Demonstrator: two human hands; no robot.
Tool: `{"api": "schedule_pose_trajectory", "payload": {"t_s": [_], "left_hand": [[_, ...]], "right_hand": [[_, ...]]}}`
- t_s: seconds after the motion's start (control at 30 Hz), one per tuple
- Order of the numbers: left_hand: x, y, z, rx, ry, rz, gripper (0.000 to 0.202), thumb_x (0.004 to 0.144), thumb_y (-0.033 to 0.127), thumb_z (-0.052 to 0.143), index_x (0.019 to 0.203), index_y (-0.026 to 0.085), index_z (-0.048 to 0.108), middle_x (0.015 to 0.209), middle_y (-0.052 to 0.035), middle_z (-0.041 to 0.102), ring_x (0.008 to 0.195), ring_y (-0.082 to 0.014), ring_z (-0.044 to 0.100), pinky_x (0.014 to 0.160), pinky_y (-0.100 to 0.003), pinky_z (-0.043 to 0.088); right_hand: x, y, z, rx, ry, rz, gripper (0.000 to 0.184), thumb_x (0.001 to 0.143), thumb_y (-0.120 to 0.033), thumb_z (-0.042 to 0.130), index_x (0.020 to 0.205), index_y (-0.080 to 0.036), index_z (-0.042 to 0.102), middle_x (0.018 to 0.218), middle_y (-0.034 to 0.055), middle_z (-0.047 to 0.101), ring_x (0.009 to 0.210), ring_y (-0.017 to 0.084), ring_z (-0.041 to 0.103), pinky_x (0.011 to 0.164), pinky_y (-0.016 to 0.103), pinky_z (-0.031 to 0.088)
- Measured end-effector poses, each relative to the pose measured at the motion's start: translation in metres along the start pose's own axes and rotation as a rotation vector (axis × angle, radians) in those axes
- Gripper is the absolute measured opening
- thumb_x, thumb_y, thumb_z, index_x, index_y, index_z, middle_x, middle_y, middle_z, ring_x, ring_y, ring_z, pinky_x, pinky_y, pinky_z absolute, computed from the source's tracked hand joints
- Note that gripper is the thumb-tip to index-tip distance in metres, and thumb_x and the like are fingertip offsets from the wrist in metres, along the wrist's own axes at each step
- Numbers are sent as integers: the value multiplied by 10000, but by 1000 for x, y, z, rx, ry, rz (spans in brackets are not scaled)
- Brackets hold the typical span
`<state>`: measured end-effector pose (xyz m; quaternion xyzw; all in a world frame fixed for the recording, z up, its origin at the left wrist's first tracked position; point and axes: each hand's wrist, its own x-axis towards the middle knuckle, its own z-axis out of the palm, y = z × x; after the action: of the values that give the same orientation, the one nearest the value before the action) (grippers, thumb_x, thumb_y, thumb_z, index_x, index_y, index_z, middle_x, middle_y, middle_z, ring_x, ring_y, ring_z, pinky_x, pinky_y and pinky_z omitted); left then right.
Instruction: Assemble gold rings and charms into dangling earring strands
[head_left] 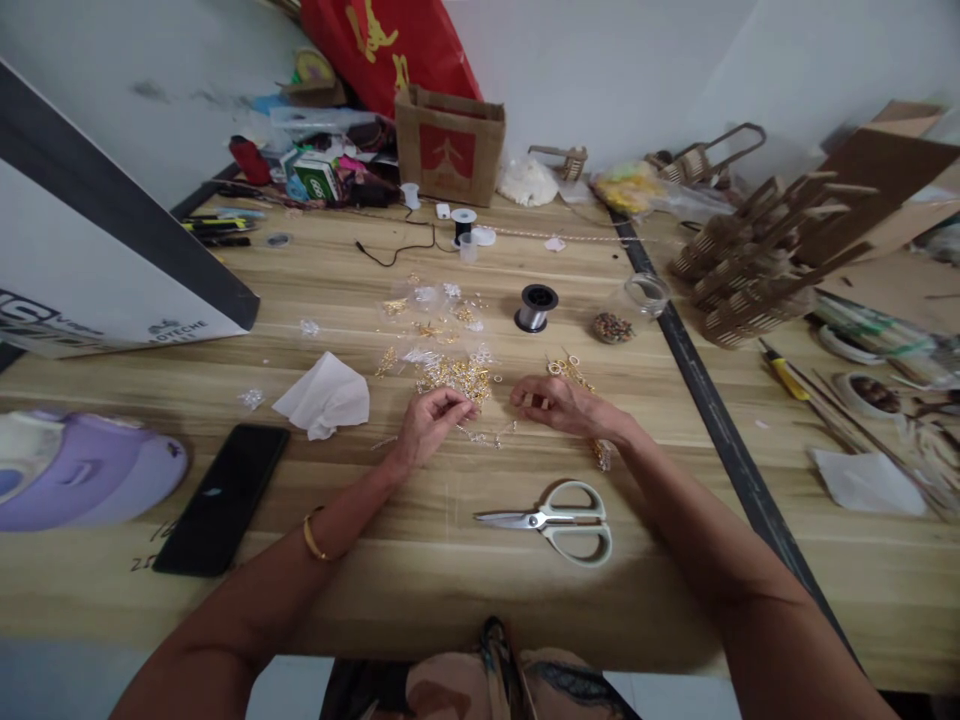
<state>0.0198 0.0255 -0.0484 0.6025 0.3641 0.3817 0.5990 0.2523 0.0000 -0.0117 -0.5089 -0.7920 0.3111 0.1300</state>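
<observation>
My left hand [431,428] is closed in a pinch at the near edge of a pile of small gold and silver beads [456,378]. A thin beaded strand [491,438] runs from beneath its fingertips to the right across the wood. My right hand [559,404] is curled with thumb and fingertips together, just right of the pile; whatever sits between them is too small to make out. Gold ring-shaped pieces [562,366] lie beyond its knuckles, and a beaded cluster [602,455] shows below its wrist. White-handled scissors [574,522] lie nearer me, blades pointing left.
Beyond my hands stand a wire spool [535,307] and a jar of mixed beads [615,326]. A white tissue [324,397] and black phone [223,500] lie to the left. A paper bag [450,145] stands at the back; small wooden baskets [750,260] are stacked on the right.
</observation>
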Motion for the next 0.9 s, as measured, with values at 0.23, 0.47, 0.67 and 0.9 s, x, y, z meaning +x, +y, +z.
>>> {"api": "schedule_pose_trajectory", "payload": {"t_s": [0.23, 0.47, 0.67, 0.9], "left_hand": [[0, -5, -1, 2, 3, 1, 218, 734, 330, 655, 753, 116, 616, 749, -64, 703, 702, -156, 662, 673, -274, 537], [0, -8, -3, 112, 24, 43, 210, 745, 332, 642, 738, 123, 626, 715, -48, 682, 678, -140, 633, 653, -248, 511], [0, -6, -3, 72, 29, 40, 210, 730, 337, 651, 713, 130, 616, 679, -31, 660, 646, -132, 617, 632, -243, 514], [0, -8, -2, 27, 40, 17, 194, 719, 323, 663, 714, 134, 620, 667, -24, 658, 624, -125, 617, 632, -250, 531]], "right_hand": [[-4, -9, 0, -221, -93, -50, 107, 821, -170, 534, 899, -171, 607, 820, 43, 644, 675, 134, 556, 587, 223, 327], [-2, -9, 6, -232, -103, -117, 94, 811, -133, 544, 882, -165, 597, 851, 47, 631, 745, 143, 553, 622, 225, 318], [-1, -4, 12, -190, -103, -133, 81, 825, -110, 522, 804, -157, 585, 788, 28, 610, 701, 117, 520, 636, 216, 311], [-1, 1, 12, -210, -102, -128, 91, 840, -155, 517, 787, -152, 592, 749, 25, 610, 677, 114, 510, 629, 216, 309]]}}
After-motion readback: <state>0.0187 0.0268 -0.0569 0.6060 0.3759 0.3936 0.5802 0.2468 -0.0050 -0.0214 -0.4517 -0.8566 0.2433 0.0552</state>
